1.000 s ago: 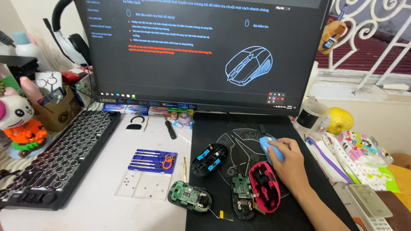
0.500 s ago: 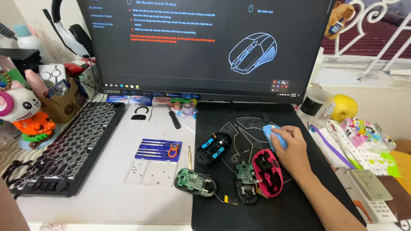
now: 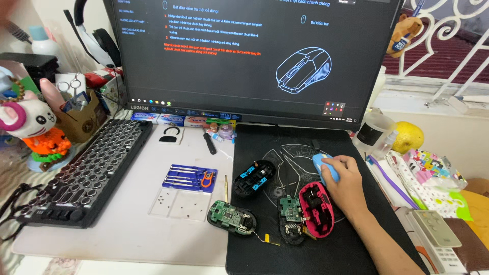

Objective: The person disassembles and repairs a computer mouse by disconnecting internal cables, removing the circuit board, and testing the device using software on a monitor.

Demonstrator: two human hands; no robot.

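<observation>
While the forearm lies across the black mat (image 3: 351,254), right hand (image 3: 349,182) fingers (image 3: 340,165) curl over the blue mouse (image 3: 322,165).

Your right hand (image 3: 349,186) covered a light blue mouse (image 3: 323,167) on the black mouse pad (image 3: 285,254), which bore a faint grey line pattern. Left of that mouse lay a black shell with blue inserts (image 3: 253,177). Just below the mouse sat a pink-and-black shell (image 3: 317,209), with a green circuit board (image 3: 290,210) beside it. Further left, a second green board (image 3: 230,216) overlapped the pad's edge. The monitor (image 3: 254,56) showed a dark screen with a blue mouse outline and red text.
</observation>
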